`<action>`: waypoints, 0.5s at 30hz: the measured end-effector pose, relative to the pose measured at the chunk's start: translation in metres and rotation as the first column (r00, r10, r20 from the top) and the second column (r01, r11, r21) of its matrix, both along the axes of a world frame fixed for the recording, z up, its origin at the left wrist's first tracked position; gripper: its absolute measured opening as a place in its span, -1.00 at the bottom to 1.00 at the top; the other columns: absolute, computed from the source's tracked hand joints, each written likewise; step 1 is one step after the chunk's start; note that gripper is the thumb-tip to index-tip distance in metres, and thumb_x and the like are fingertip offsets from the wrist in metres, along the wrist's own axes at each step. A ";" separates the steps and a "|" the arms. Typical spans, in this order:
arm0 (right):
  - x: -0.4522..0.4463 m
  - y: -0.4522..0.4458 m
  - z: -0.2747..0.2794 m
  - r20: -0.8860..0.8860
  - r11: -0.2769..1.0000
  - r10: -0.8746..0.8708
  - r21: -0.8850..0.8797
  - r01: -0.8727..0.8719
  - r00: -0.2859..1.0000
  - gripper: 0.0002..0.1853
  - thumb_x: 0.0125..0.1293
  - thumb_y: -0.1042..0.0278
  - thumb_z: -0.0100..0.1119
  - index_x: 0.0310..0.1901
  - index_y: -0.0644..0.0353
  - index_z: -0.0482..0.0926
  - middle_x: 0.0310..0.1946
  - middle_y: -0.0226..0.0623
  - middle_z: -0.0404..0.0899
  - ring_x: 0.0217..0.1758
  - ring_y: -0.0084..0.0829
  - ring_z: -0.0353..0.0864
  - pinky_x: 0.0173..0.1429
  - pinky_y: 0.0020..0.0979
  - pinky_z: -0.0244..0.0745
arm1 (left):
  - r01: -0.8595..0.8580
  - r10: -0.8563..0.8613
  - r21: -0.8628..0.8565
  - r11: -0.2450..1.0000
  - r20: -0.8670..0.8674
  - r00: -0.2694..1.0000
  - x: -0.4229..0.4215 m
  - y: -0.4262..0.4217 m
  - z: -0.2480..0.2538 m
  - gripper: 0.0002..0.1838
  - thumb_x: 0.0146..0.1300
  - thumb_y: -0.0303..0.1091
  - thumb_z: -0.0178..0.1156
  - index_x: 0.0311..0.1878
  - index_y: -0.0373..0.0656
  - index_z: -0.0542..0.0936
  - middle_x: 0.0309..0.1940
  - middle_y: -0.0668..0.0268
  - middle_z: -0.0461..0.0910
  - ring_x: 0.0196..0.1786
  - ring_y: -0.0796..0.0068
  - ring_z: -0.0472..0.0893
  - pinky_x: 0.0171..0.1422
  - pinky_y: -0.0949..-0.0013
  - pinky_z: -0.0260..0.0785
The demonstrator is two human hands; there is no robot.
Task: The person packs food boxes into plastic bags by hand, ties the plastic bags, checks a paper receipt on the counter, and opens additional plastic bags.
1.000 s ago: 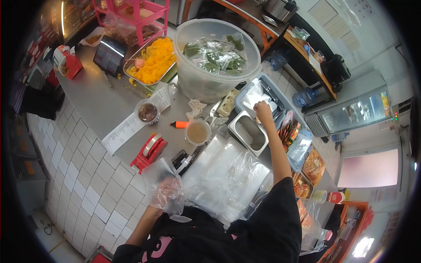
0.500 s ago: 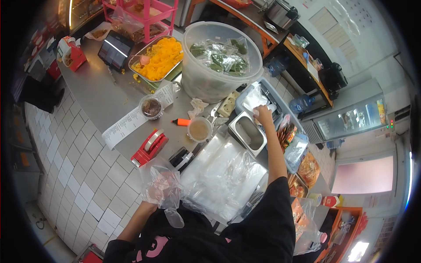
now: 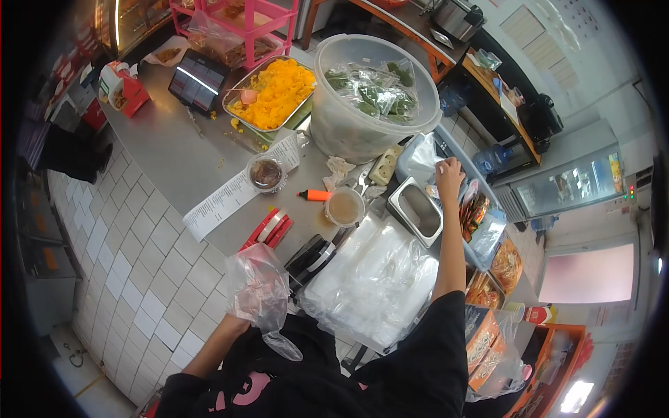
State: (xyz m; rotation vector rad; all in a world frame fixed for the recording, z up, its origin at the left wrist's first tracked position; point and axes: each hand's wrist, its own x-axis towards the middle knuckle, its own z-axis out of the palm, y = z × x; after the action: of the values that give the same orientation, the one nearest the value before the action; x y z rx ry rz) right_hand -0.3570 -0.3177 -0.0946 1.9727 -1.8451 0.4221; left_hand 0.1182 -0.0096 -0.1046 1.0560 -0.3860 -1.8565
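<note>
At the lower left, my left hand (image 3: 245, 306) is closed on a clear plastic bag (image 3: 259, 279), which covers most of its fingers. Pinkish shapes show through the plastic, but I cannot make them out. My right hand (image 3: 450, 175) reaches over the blue-grey bin (image 3: 475, 161), fingers bent together beside white plastic (image 3: 422, 157). Something small and white shows at its fingertips. Just left of that forearm sits a steel container (image 3: 417, 212). Between my arms lies a stack of clear plastic bags (image 3: 376, 279).
A large tub (image 3: 334, 129) of bagged green leaves stands at the back, beside a tray of yellow food (image 3: 279, 94). On the steel table are a receipt (image 3: 223, 202), a dark sauce cup (image 3: 266, 173), a pale liquid cup (image 3: 344, 207), an orange marker (image 3: 315, 195) and a red tape dispenser (image 3: 268, 230).
The view has shifted, so the table's things appear further right. My right hand stays at the bin, its fingers bent over the white plastic. My left hand still holds the bag.
</note>
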 end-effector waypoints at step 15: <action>0.063 0.113 0.078 0.933 0.961 0.275 -0.274 -0.041 0.231 -0.86 0.32 0.41 -0.07 -0.32 0.31 0.40 -0.46 -0.29 0.51 -0.40 -0.54 0.54 -0.31 -0.51 0.47 | 0.085 -0.091 -0.062 0.994 -0.097 0.991 -0.082 -0.049 0.061 -0.44 0.26 0.00 -0.03 0.16 -0.24 0.26 0.10 0.10 0.33 -0.03 0.13 0.51 -0.06 0.07 0.46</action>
State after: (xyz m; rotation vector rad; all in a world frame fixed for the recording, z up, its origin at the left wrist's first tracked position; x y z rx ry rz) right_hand -0.2945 -0.2048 -0.0170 1.8201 -1.9887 2.2826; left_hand 0.0367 -0.0584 -0.0440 0.9159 -0.4308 -1.9565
